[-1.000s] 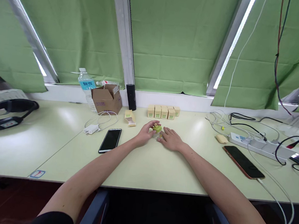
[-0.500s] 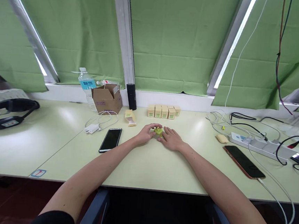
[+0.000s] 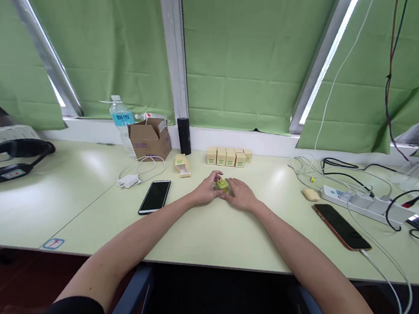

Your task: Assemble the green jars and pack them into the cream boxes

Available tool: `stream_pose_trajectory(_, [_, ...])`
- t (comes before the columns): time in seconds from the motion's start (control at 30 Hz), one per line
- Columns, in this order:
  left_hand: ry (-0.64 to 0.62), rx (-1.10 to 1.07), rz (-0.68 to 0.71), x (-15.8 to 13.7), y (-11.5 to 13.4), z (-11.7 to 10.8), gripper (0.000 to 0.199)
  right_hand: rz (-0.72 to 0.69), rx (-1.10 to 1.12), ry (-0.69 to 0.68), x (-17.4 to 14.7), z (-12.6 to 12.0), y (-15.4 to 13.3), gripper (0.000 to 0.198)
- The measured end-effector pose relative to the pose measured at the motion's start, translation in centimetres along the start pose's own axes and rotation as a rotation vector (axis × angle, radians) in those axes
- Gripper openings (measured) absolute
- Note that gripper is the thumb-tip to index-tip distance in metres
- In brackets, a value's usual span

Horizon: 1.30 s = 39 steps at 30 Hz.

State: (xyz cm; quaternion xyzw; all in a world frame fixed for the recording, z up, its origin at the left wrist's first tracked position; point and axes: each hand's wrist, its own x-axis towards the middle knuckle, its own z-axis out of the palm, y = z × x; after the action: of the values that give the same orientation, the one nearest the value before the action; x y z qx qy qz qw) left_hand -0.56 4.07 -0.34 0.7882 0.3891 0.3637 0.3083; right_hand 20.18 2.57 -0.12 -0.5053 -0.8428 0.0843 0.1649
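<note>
A small green-topped item (image 3: pixel 222 184) with a ring-shaped loop on its top sits between my two hands, just above the table. Something clear shows under its green part, though its exact kind cannot be made out. From the left, my left hand (image 3: pixel 204 190) curls round it, thumb in front and fingers behind. My right hand (image 3: pixel 242 195) closes on it from the other side, its thumb near the left thumb. Beyond the hands stands a row of small cream cartons (image 3: pixel 230 157). An opened cream carton (image 3: pixel 183 166) lies to their left.
Left of my forearm lies a phone (image 3: pixel 155 197), with a white charger (image 3: pixel 128 180) behind it. A cardboard box (image 3: pixel 150 141), a water bottle (image 3: pixel 121 120) and a black cylinder (image 3: pixel 184 136) stand at the back. On the right are another phone (image 3: pixel 342 227) and a power strip (image 3: pixel 359 202).
The green-topped item has turned and tilted between my hands. My left thumb has come across its front, and my right fingers have drawn in closer around it.
</note>
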Motion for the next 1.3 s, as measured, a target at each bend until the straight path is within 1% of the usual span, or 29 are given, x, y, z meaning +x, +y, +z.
stream_pose_trajectory(0.1, [-0.023, -0.132, 0.034, 0.2, -0.5, 0.0, 0.062, 0.047, 0.135, 0.116, 0.1, 0.0, 0.1, 0.061])
stream_pose_trajectory(0.17, [-0.009, -0.128, 0.035, 0.2, -0.5, -0.2, 0.060, 0.062, 0.199, 0.183, 0.1, 0.0, 0.1, 0.052])
stream_pose_trajectory(0.23, [0.038, -0.065, 0.045, 0.2, -0.4, -0.4, 0.053, 0.035, 0.214, 0.221, 0.1, 0.0, 0.0, 0.044])
stream_pose_trajectory(0.33, [0.104, 0.091, 0.071, 0.0, -0.2, -0.8, 0.031, -0.055, 0.161, 0.247, -0.1, -0.1, -0.3, 0.036])
stream_pose_trajectory(0.4, [0.126, 0.211, 0.074, 0.0, 0.0, -1.0, 0.021, -0.108, 0.124, 0.256, -0.1, -0.2, -0.4, 0.031])
stream_pose_trajectory(0.5, [0.147, 0.316, 0.071, -0.1, 0.2, -1.1, 0.017, -0.143, 0.083, 0.260, -0.1, -0.4, -0.4, 0.025])
stream_pose_trajectory(0.67, [0.164, 0.282, 0.058, 0.1, 0.4, -1.0, 0.015, -0.148, -0.005, 0.272, -0.1, -0.6, -0.3, 0.027])
stream_pose_trajectory(0.73, [0.228, 0.314, 0.015, 0.3, 0.4, -1.3, 0.020, -0.157, -0.052, 0.296, -0.2, -0.6, -0.4, 0.027])
stream_pose_trajectory(0.8, [0.318, 0.429, -0.085, 0.6, 0.3, -1.9, 0.027, -0.168, -0.089, 0.346, -0.3, -0.5, -0.4, 0.024])
stream_pose_trajectory(0.87, [0.378, 0.627, -0.213, 0.8, 0.2, -3.0, 0.035, -0.185, -0.108, 0.399, -0.3, -0.4, -0.4, 0.019])
stream_pose_trajectory(0.97, [0.401, 0.909, -0.332, 1.0, -0.4, -4.8, 0.047, -0.233, -0.139, 0.437, -0.4, -0.2, -0.4, 0.013])
stream_pose_trajectory(1.03, [0.368, 0.980, -0.419, 1.0, -0.9, -5.8, 0.046, -0.277, -0.170, 0.443, -0.4, -0.1, -0.5, 0.014])
stream_pose_trajectory(1.13, [0.253, 0.980, -0.541, 1.1, -1.6, -6.7, 0.041, -0.340, -0.201, 0.449, -0.5, 0.1, -0.7, 0.015])
stream_pose_trajectory(1.2, [0.185, 0.975, -0.584, 1.3, -1.9, -6.8, 0.043, -0.368, -0.206, 0.459, -0.5, 0.1, -0.9, 0.016])
stream_pose_trajectory(1.3, [0.144, 0.961, -0.594, 1.4, -2.2, -6.4, 0.044, -0.382, -0.201, 0.470, -0.7, 0.0, -1.2, 0.018])
